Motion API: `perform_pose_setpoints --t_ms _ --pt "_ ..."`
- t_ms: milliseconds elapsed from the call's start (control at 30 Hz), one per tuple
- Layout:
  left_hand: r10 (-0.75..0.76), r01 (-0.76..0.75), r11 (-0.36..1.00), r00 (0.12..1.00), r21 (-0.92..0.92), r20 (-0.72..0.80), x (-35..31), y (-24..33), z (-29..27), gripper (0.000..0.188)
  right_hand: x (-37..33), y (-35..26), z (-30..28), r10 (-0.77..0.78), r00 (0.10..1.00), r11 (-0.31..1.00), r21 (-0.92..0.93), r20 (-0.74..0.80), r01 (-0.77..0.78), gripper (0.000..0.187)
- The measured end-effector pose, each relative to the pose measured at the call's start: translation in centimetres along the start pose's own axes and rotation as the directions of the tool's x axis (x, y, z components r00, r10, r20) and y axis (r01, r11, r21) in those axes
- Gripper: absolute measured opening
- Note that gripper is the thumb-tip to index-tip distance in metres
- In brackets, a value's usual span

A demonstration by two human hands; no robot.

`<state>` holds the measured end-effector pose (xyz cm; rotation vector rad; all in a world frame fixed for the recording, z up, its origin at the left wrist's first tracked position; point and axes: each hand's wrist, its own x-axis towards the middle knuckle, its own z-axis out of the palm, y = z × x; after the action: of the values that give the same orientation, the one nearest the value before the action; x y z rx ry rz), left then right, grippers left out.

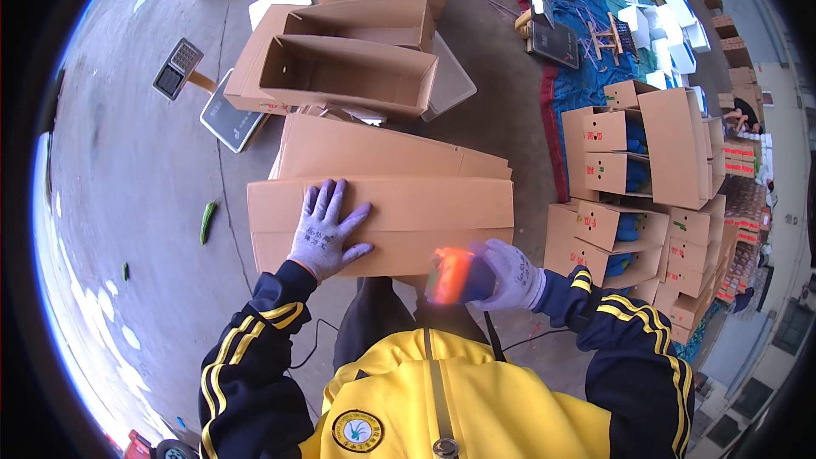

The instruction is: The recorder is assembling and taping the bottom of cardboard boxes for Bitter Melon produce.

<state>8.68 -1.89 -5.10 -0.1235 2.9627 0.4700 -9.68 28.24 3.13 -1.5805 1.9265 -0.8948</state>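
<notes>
A long closed cardboard box (pixel 382 204) lies in front of me, its lid flaps meeting in a seam along the top. My left hand (pixel 321 234), in a pale purple glove, rests on it with fingers spread. At the box's near right edge, my gloved right hand (pixel 508 276) is closed round an orange-and-dark handheld tool (pixel 453 276). The tool is blurred by motion, so its exact kind and whether it touches the box cannot be made out. Behind this box lies another flattened or closed cardboard piece (pixel 374 149).
Two open cardboard boxes (pixel 348 72) stand beyond, near a floor scale (pixel 229 115). Cartons with blue-wrapped goods (pixel 625 229) are stacked at right. Another scale (pixel 552 38) stands on a blue sheet. A green gourd (pixel 207 223) lies on the floor; a dark cable (pixel 308 348) trails near my legs.
</notes>
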Motion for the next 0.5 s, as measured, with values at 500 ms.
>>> perform_pose_setpoints --t_ms 500 --pt "-0.163 0.311 -0.48 0.887 -0.82 0.432 -1.7 5.4 -1.5 0.07 8.0 2.2 2.6 -0.245 0.956 0.937 -0.213 0.162 0.276 0.09"
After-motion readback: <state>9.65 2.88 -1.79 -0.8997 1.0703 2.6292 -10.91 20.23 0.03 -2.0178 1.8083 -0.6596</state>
